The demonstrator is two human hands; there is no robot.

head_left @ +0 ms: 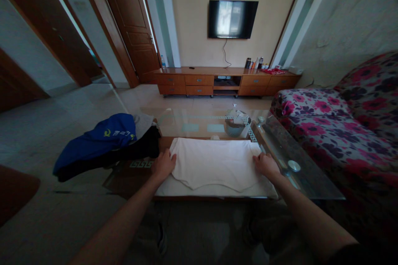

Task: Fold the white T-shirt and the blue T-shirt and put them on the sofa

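A white garment (214, 163), probably a shirt, lies folded over on itself on the glass coffee table (323, 188). Its upper layer ends in a curved edge, with another white layer showing beneath along the front. At the garment's left side, my left hand (163, 165) has its fingers closed on the fabric edge. On the opposite side my right hand (267, 165) pinches the right edge. Both forearms reach in from the bottom of the view.
Blue, black and grey clothes (108, 132) are heaped at the table's left end. A basket (234, 127) with a plastic liner sits under or on the glass at the far side. To the right stands a flowered sofa (323, 124). A low wooden cabinet (199, 85) lines the wall.
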